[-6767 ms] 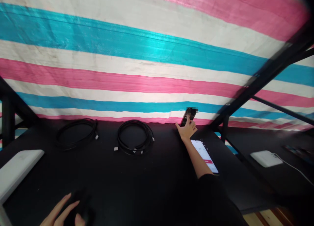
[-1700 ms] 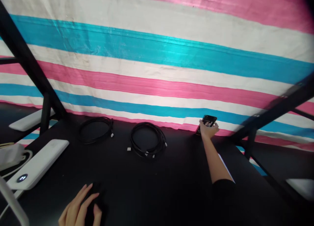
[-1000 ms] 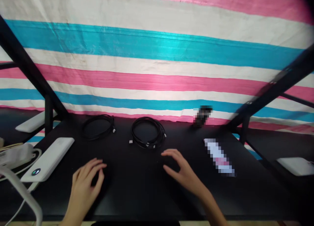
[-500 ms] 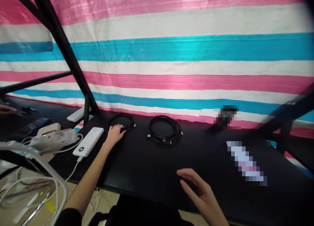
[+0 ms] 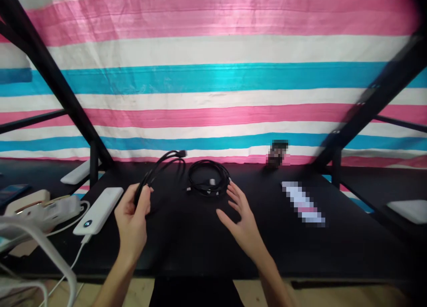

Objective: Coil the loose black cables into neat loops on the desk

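Observation:
My left hand [image 5: 133, 209] is closed round a coiled black cable [image 5: 154, 168], lifted off the dark table [image 5: 187, 240]. One connector of that cable sticks out to the right at the top of the coil. A second coiled black cable [image 5: 196, 189] lies flat on the table in front of me, with small silvery plug ends showing. Beside its right edge, my right hand [image 5: 242, 222] hovers with thumb and fingers apart, holding nothing. Whether its fingertips touch the coil I cannot tell.
To the left lies a white power bank [image 5: 100, 211] with a white cable plugged in. A white power strip [image 5: 63, 209] with cords is further left. A blurred-out flat item [image 5: 302, 202] and a dark pixelated object [image 5: 277, 153] are on the right. Black frame bars [image 5: 367, 102] rise either side.
My left hand has picked up the left coiled cable and brought it nearer. My right hand has moved forward to the other coil. The view has turned right.

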Action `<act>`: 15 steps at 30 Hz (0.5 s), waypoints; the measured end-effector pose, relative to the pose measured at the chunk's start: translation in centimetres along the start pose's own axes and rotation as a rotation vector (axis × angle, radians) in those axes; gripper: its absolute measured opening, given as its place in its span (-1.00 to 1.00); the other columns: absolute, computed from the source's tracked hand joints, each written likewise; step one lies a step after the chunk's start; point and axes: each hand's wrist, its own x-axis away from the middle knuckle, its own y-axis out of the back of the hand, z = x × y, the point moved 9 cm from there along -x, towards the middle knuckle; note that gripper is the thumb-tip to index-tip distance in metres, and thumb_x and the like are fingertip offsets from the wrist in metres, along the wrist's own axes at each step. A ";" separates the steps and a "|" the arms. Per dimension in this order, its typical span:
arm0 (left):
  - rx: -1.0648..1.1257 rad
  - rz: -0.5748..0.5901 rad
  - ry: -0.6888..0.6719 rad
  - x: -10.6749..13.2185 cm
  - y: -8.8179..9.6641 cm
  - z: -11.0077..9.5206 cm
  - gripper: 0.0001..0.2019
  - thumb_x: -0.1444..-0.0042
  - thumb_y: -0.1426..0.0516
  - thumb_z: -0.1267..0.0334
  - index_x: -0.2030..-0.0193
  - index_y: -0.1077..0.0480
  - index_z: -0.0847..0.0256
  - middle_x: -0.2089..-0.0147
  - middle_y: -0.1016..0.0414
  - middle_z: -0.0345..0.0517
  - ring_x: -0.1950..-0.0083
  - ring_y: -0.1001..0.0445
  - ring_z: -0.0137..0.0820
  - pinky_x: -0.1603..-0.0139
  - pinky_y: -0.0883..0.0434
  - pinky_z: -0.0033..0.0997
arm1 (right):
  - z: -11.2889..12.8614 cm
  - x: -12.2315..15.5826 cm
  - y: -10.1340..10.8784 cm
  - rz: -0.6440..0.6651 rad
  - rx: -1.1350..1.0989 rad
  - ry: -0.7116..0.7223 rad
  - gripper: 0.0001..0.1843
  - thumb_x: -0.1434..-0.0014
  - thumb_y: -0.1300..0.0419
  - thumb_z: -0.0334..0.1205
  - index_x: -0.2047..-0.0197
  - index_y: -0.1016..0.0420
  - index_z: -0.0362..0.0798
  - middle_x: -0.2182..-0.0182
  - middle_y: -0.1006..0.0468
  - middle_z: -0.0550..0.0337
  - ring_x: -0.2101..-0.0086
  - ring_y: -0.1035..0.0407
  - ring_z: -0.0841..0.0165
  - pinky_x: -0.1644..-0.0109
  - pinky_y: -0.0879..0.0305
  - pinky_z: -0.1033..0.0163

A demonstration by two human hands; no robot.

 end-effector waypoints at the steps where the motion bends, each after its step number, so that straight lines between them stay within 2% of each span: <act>1: 0.087 0.012 0.087 1.0 -0.3 0.4 -0.68 0.03 -0.25 0.00 0.38 -0.36 0.24 0.60 0.02 -0.31 0.59 0.08 -0.58 0.61 0.11 -0.53 | 0.1 -0.1 -0.7 -0.021 0.003 -0.004 -0.21 -0.07 -0.26 -0.08 -0.30 -0.01 0.08 -0.21 -0.21 -0.03 -0.18 -0.17 0.16 -0.19 -0.19 -0.04; 3: 0.220 0.031 0.271 3.0 -0.7 1.7 -0.61 0.12 -0.31 -0.02 0.44 -0.31 0.25 0.61 0.08 -0.34 0.60 0.14 -0.62 0.64 0.14 -0.58 | 0.3 0.1 -2.6 0.012 -0.031 -0.018 -0.19 -0.06 -0.27 -0.07 -0.30 -0.01 0.03 -0.15 -0.30 -0.04 -0.14 -0.22 0.18 -0.21 -0.17 -0.03; 5: 0.321 0.049 0.442 4.7 -1.0 3.0 -0.54 0.21 -0.34 -0.06 0.48 -0.26 0.24 0.62 0.12 -0.37 0.61 0.18 -0.64 0.65 0.13 -0.61 | 0.2 0.8 -4.0 0.055 -0.106 -0.038 -0.29 -0.12 -0.22 -0.06 -0.27 -0.06 -0.01 -0.04 -0.41 -0.02 -0.06 -0.32 0.24 -0.19 -0.21 0.03; 8: 0.406 0.071 0.562 6.4 -1.0 4.0 -0.53 0.19 -0.33 -0.08 0.47 -0.24 0.24 0.65 0.20 -0.42 0.63 0.24 -0.65 0.67 0.13 -0.63 | -0.3 2.0 -3.9 0.037 -0.154 -0.068 -0.45 -0.19 -0.14 -0.04 -0.19 -0.18 -0.06 0.15 -0.50 0.06 0.10 -0.41 0.31 -0.08 -0.30 0.15; 12: 0.468 0.047 0.459 6.7 0.1 3.1 -0.58 0.10 -0.30 -0.05 0.40 -0.27 0.24 0.65 0.08 -0.39 0.66 0.18 -0.64 0.69 0.10 -0.61 | -0.5 4.3 -3.7 0.149 -0.145 -0.094 -0.59 -0.23 -0.08 -0.03 -0.07 -0.34 -0.08 0.34 -0.52 0.15 0.37 -0.43 0.39 0.16 -0.37 0.24; 15: 0.489 -0.009 0.307 6.1 1.3 1.8 -0.60 0.06 -0.28 -0.05 0.35 -0.28 0.22 0.59 -0.08 -0.35 0.68 0.06 -0.63 0.69 0.05 -0.58 | 0.2 6.2 -4.9 0.298 -0.113 -0.097 -0.66 -0.26 -0.03 -0.04 0.05 -0.45 -0.05 0.42 -0.53 0.18 0.45 -0.41 0.40 0.24 -0.38 0.25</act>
